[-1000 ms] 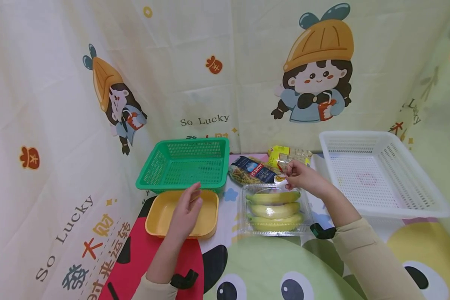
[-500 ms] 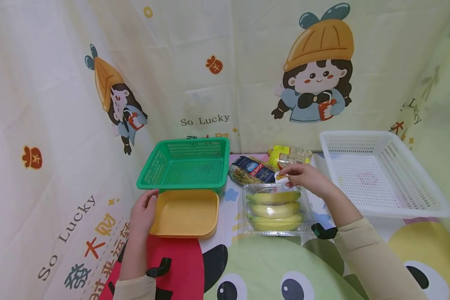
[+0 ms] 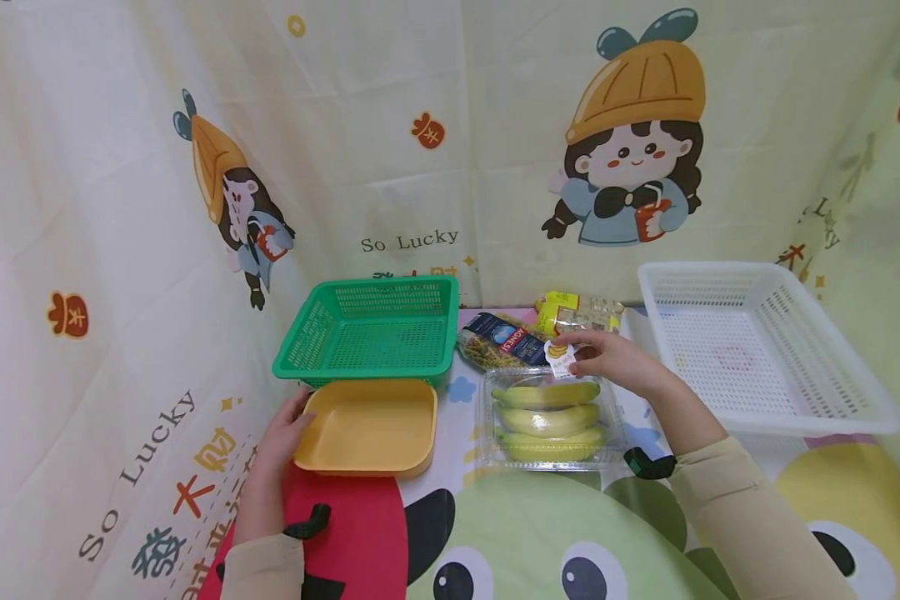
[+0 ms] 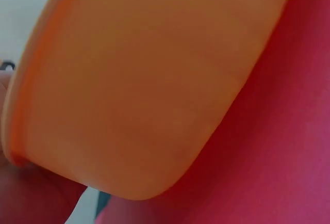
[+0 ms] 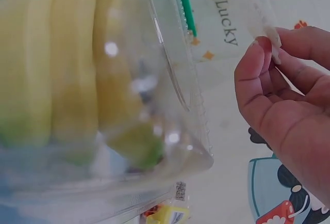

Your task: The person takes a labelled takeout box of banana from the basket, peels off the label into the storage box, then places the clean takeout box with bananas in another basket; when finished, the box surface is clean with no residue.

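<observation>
One pinch, one touch

The left hand (image 3: 279, 433) touches the yellow, rounded plastic tub (image 3: 367, 429) — I can't tell if it grips. Near it sits a clear plastic box (image 3: 547, 467) of curved yellow bananas (image 3: 547, 421). By the box's back edge, the right hand (image 3: 611, 362) pinches a small, flat white banana label (image 3: 559, 360). Holding the label ready seems the step — next probably calls for a steady touch.

Makeshift tabletop nook, printed drapes (image 3: 495, 167) closing in the back and sides, cartoon tablecloth (image 3: 525, 525) underneath, green basket (image 3: 367, 373), white basket (image 3: 742, 358), yellow tub (image 3: 367, 425), boxed bananas (image 3: 547, 421) and pasta bag (image 3: 502, 338) set out, possibly within a home, the room beyond the drapes hidden.
</observation>
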{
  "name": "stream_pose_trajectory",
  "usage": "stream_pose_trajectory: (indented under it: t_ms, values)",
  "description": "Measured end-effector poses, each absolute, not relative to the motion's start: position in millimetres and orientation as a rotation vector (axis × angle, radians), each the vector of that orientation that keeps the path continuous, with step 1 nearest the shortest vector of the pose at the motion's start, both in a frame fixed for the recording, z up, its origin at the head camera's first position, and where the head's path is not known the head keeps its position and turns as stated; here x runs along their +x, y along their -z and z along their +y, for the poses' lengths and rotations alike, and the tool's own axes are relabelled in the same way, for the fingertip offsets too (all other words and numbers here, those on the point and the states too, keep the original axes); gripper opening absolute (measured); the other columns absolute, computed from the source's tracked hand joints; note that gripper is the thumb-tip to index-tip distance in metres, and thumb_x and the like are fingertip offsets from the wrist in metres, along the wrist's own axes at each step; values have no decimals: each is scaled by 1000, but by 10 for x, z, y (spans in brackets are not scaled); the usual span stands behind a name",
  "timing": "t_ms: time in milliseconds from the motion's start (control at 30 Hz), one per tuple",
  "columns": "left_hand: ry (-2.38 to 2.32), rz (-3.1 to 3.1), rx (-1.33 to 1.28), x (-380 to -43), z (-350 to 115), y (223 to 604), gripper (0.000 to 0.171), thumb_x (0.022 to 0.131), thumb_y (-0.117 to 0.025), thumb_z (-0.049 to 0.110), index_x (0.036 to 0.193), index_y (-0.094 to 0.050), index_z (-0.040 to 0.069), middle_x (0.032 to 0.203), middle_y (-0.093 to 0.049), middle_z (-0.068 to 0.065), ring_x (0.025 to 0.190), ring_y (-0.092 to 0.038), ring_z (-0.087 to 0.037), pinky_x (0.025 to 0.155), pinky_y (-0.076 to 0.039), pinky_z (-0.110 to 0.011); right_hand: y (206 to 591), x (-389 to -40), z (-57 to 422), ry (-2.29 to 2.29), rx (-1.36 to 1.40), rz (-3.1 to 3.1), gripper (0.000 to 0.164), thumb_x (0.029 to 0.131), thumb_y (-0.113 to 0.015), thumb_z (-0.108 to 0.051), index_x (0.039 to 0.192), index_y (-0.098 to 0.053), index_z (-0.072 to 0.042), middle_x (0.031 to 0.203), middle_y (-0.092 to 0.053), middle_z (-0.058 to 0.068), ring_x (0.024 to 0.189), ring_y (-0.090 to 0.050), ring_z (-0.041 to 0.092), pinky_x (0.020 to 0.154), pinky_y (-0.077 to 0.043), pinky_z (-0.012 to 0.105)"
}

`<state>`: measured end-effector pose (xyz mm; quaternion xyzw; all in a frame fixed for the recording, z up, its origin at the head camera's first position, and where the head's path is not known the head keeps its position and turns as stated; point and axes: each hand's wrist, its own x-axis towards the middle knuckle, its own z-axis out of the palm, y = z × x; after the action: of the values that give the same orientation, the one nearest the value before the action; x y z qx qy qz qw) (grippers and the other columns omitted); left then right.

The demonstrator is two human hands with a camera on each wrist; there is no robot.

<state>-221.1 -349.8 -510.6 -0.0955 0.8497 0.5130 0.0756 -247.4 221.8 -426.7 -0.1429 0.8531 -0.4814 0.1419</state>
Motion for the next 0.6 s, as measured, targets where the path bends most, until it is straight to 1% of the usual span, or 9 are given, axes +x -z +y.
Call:
stream_pose_trajectory:
  t_ms: [67, 133, 200, 267, 300, 367, 433, 533, 600]
  values:
    - [-1603, 2480, -302, -2231, -3528, 5155, 58, 105, -42, 19, 159, -20, 20, 166, -17, -13, 150, -20, -36, 120, -27, -50, 4275, -2473, 2218, 1386, -434, 2467, 44, 92, -69, -18, 135, -60, -21, 141, -53, 10, 115, -52, 29, 91, -50, 37]
    - [-1659, 2418, -326, -2236, -3540, 5188, 58, 105, -39, 14, 159, -21, 22, 166, -15, -9, 148, -24, -35, 115, -37, -41, 4284, -2473, 2221, 1378, -439, 2473, 45, 92, -68, -17, 136, -59, -22, 144, -51, 10, 116, -51, 30, 91, -50, 36]
    - [-1714, 2372, -356, -2231, -3539, 5203, 59, 103, -37, 9, 159, -22, 24, 167, -14, -7, 147, -27, -33, 104, -46, -28, 4287, -2471, 2221, 1378, -432, 2471, 45, 93, -67, -16, 137, -59, -22, 145, -50, 10, 116, -50, 30, 91, -51, 38]
    - [-1784, 2317, -382, -2213, -3522, 5196, 59, 103, -34, 7, 158, -22, 26, 167, -15, -4, 146, -29, -30, 92, -48, -17, 4286, -2470, 2220, 1384, -425, 2464, 47, 93, -66, -15, 138, -58, -22, 146, -49, 11, 115, -50, 30, 91, -51, 40]
    - [-1817, 2291, -389, -2202, -3509, 5189, 59, 103, -33, 7, 159, -22, 26, 167, -15, -4, 145, -31, -30, 87, -49, -14, 4285, -2471, 2220, 1388, -419, 2456, 47, 93, -66, -14, 139, -57, -23, 146, -49, 11, 113, -51, 31, 90, -52, 42]
    - [-1867, 2251, -398, -2175, -3472, 5168, 59, 103, -33, 7, 158, -22, 25, 166, -17, -4, 141, -35, -28, 83, -50, -13, 4276, -2470, 2219, 1395, -412, 2442, 49, 94, -64, -13, 141, -56, -23, 146, -48, 12, 108, -53, 30, 90, -52, 45]
    - [-1901, 2219, -400, -2152, -3430, 5152, 58, 104, -33, 7, 158, -23, 26, 165, -19, -4, 135, -41, -24, 84, -51, -15, 4266, -2474, 2221, 1398, -410, 2431, 50, 94, -63, -12, 142, -54, -23, 145, -48, 13, 101, -57, 30, 87, -53, 47]
    - [-1942, 2201, -404, -2138, -3355, 5152, 57, 104, -34, 7, 157, -28, 26, 164, -25, -4, 121, -50, -15, 85, -53, -18, 4241, -2477, 2222, 1399, -418, 2421, 51, 95, -61, -11, 143, -53, -22, 145, -47, 15, 89, -60, 32, 82, -53, 47]
    - [-1977, 2178, -391, -2140, -3298, 5162, 56, 104, -35, 7, 156, -31, 26, 163, -27, -4, 115, -52, -11, 85, -53, -18, 4222, -2479, 2219, 1406, -427, 2415, 50, 95, -61, -11, 143, -53, -22, 145, -46, 15, 84, -60, 32, 78, -52, 45]
